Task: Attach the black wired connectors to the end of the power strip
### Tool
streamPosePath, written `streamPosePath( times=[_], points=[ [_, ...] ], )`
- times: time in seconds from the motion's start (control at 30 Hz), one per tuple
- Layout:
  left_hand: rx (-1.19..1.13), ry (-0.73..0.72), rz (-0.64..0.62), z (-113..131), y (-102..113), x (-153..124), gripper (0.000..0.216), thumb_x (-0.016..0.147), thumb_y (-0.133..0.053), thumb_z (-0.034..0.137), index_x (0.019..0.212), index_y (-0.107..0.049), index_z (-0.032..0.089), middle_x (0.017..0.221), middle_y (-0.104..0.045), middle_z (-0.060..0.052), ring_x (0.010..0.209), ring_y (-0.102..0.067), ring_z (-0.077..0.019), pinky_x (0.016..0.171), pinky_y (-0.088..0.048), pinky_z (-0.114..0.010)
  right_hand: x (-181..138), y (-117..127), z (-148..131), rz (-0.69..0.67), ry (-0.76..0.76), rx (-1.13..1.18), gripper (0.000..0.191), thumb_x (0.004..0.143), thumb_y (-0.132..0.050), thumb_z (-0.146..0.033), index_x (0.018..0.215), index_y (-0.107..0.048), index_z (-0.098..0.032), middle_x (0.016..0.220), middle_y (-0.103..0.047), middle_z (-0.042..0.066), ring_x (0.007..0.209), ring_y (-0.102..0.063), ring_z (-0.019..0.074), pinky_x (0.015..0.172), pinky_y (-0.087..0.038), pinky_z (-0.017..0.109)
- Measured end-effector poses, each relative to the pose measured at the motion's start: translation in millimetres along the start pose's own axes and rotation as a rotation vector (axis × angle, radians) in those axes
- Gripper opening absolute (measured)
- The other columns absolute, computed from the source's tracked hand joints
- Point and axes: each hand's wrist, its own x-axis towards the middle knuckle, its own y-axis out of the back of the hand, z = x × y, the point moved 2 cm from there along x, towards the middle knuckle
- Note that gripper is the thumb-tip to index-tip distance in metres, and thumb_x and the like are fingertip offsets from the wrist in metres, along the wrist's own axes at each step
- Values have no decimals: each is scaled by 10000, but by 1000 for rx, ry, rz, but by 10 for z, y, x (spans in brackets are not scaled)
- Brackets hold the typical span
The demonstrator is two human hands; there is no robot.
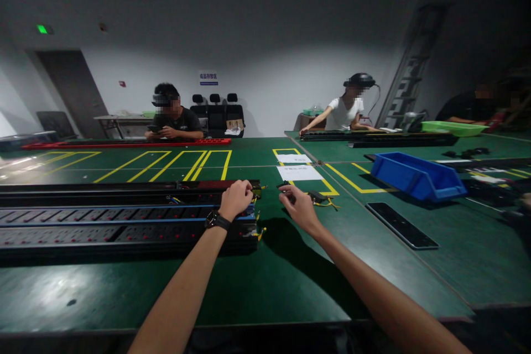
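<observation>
Long black power strips (157, 232) with rows of sockets and red dots lie side by side on the left of the green table. Short yellow-green wires (261, 234) stick out of their right ends. My left hand (237, 198), with a black watch at the wrist, is closed over the right end of the farther strip. To the right of that end, my right hand (297, 204) pinches a small black piece (284, 183) between thumb and finger, just above the table. Another small black part with yellow wires (320, 198) lies beyond the right hand.
A blue bin (417, 176) and a black phone (401, 225) are on the right. White paper labels (298, 172) lie among yellow tape lines. Across the table are two people, a red strip (124, 144), more black strips (402, 139) and a green tray (454, 129).
</observation>
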Motion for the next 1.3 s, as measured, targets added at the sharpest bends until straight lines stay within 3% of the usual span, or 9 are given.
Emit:
streamPosePath(
  times=[0.13, 0.27, 0.57, 1.3],
  points=[
    [12, 12, 4, 6, -7, 1, 209, 945, -515, 275, 1074, -680, 269, 1123, -705, -51, 981, -686, -223, 852, -532, -333, -149, -311, -152, -162, -4, 145, 264, 915, -561, -384, 972, -734, -192, 812, -724, 47, 740, -634, 193, 690, -472, 309],
    [19, 13, 3, 10, -10, 0, 221, 944, -505, 272, 1078, -681, 275, 1114, -700, -54, 996, -683, -226, 868, -532, -338, -211, -438, -155, -206, -65, 226, 254, 890, -599, -370, 985, -731, -175, 866, -728, 50, 771, -633, 187, 717, -480, 313],
    [21, 10, 5, 3, -10, -5, 208, 944, -512, 281, 1070, -677, 270, 1114, -703, -53, 982, -686, -223, 847, -530, -329, -200, -494, -16, -224, -141, 360, 308, 836, -670, -408, 1009, -733, -161, 819, -703, 37, 742, -616, 173, 688, -488, 302],
    [14, 13, 3, 24, 6, -12, 211, 944, -514, 278, 1075, -680, 271, 1108, -710, -52, 983, -693, -226, 842, -535, -328, -272, -510, -116, -456, -118, 484, 225, 784, -749, -360, 914, -730, -177, 831, -734, 31, 742, -653, 174, 705, -519, 301]
  ],
)
